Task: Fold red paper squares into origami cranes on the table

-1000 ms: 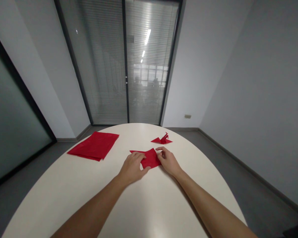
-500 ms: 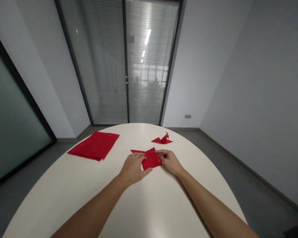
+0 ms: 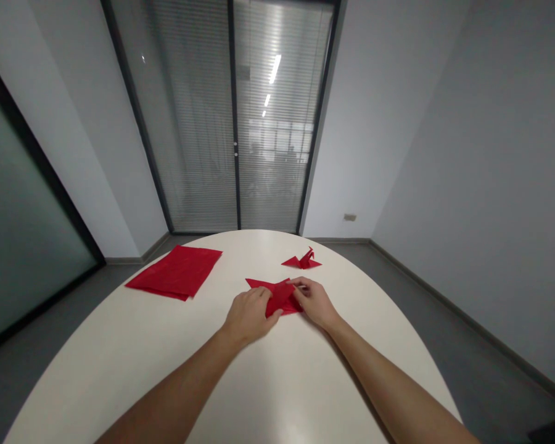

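A partly folded sheet of red paper [image 3: 280,297] lies on the white table between my two hands, with pointed flaps at its far left and right sides. My left hand [image 3: 250,313] grips its left side, thumb at the near edge and fingers bent over the top. At the right, my right hand [image 3: 315,301] pinches a flap between thumb and fingers. Part of the paper is hidden under the fingers of both hands. Just beyond my right hand stands a red paper crane [image 3: 303,260] with spread wings.
A stack of red paper sheets [image 3: 176,271] lies at the far left of the round white table [image 3: 268,382]. Behind the table are a glass partition with blinds [image 3: 277,185] and grey-white walls [image 3: 485,172].
The right part of the red paper has been lifted and turned inward by my right hand. My left fingers have curled in more tightly over the left side.
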The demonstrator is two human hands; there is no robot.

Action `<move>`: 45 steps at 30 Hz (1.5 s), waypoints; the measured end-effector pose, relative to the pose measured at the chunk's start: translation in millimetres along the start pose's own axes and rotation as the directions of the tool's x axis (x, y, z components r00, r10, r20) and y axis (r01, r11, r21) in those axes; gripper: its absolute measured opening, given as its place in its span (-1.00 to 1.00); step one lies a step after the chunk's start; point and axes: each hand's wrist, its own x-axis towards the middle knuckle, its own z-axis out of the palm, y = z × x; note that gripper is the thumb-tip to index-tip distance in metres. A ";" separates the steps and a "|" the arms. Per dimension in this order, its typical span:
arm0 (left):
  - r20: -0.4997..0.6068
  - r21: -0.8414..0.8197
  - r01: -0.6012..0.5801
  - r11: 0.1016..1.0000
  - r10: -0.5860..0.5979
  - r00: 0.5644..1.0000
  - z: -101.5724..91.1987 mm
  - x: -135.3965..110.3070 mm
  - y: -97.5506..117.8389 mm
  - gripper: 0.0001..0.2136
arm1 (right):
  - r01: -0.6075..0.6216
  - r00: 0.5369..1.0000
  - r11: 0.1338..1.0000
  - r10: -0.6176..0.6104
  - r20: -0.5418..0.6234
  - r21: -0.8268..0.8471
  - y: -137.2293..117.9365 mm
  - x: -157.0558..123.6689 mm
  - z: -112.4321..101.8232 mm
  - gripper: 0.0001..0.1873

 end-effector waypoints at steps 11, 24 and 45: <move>-0.048 -0.049 0.164 0.985 -0.166 0.985 3.8 3.2 -1.0 -0.71 | 0.096 0.992 0.970 -0.075 0.102 -0.222 0.1 -10.2 2.8 -0.12; -0.037 -0.158 0.093 0.983 -0.100 0.994 7.1 2.3 -4.4 -0.66 | 0.068 0.995 0.938 -0.087 -0.042 -0.340 -3.2 -4.5 -0.3 -0.73; 0.007 -0.185 -0.159 0.970 0.163 0.987 11.3 -4.5 -8.9 -0.60 | -0.020 0.990 0.979 -0.009 -0.138 -0.205 0.2 -1.2 -9.0 -0.75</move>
